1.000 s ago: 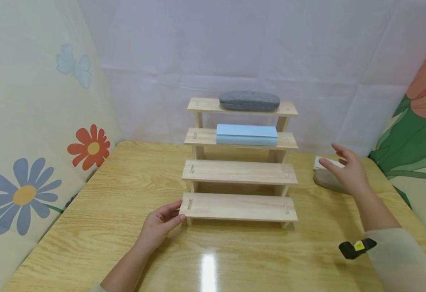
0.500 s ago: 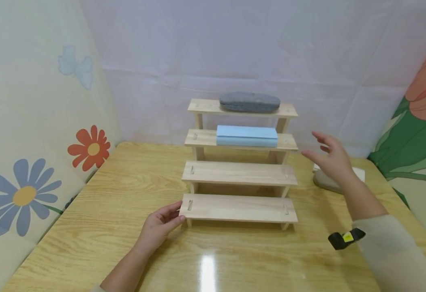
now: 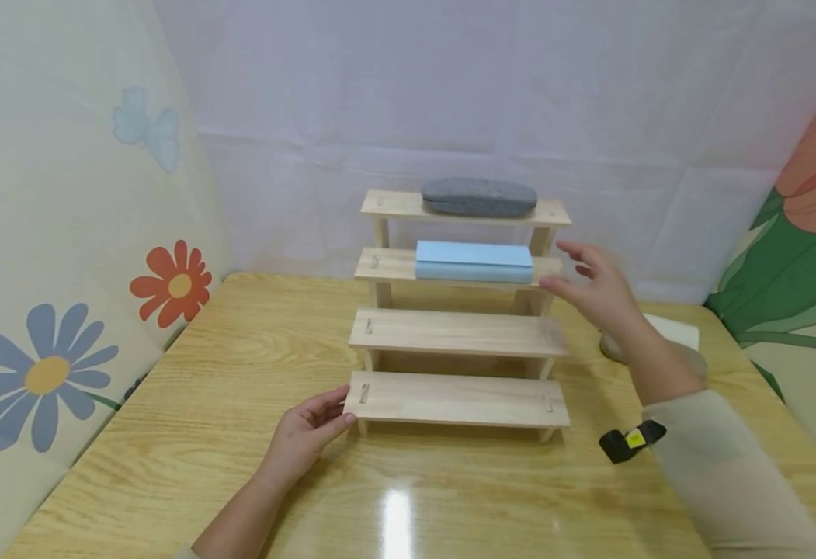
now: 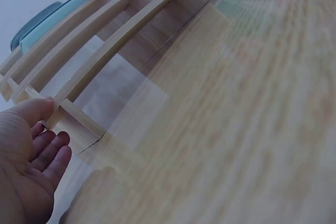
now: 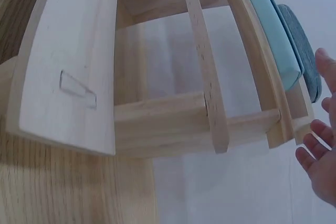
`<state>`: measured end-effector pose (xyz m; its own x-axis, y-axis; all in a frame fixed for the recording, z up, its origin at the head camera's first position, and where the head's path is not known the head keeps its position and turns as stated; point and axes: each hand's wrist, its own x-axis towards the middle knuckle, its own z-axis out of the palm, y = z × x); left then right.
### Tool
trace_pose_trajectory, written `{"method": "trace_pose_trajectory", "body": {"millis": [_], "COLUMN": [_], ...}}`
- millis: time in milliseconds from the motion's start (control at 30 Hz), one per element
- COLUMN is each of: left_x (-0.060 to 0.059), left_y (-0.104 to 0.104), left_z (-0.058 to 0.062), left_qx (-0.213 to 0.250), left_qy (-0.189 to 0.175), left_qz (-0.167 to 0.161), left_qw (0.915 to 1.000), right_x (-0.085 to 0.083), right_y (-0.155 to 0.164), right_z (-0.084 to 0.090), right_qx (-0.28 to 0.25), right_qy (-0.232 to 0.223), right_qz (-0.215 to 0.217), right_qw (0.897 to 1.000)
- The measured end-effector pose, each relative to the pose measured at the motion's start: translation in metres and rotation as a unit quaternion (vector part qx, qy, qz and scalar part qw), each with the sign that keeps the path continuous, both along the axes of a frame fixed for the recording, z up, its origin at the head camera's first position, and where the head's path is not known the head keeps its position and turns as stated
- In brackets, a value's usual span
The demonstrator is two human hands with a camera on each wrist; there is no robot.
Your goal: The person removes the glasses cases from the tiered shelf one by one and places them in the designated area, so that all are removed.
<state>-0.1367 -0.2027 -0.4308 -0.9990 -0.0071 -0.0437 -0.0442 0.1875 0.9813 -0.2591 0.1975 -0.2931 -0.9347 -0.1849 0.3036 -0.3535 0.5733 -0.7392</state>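
A wooden stepped display rack stands on the table. My left hand holds the left end of its lowest step, thumb at the front corner; in the left wrist view the thumb of the left hand lies against that corner. My right hand hovers at the right end of the second step from the top, fingers spread and holding nothing. A light-blue glasses case lies on that step, a small gap from the fingertips. On the top step rests a grey fabric-like glasses case.
Right of the rack, partly behind my right forearm, lie a white case-like object and a grey-brown rounded object. A white cloth backdrop hangs close behind the rack. Flower-printed panels flank the table.
My right hand has moved left from above the objects at the right to the rack's right side. The left hand, the rack and both cases on it have stayed put.
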Motion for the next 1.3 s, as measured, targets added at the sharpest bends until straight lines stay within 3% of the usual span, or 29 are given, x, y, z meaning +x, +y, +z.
{"method": "trace_pose_trajectory", "body": {"millis": [700,1300], "left_x": [0.0,0.0], "left_y": [-0.001,-0.003], "left_z": [0.0,-0.001], "left_qx": [0.004,-0.001], "left_qy": [-0.002,-0.006], "left_qz": [-0.001,-0.005], "left_qw": [1.0,1.0], "right_x": [-0.03,-0.046], "right_y": [-0.045,-0.066], "right_z": [0.016,0.015], "right_qx": [0.102,0.115], "right_qy": [-0.027,-0.037], "right_qz": [0.055,0.066], "right_qw": [0.993,0.99]}}
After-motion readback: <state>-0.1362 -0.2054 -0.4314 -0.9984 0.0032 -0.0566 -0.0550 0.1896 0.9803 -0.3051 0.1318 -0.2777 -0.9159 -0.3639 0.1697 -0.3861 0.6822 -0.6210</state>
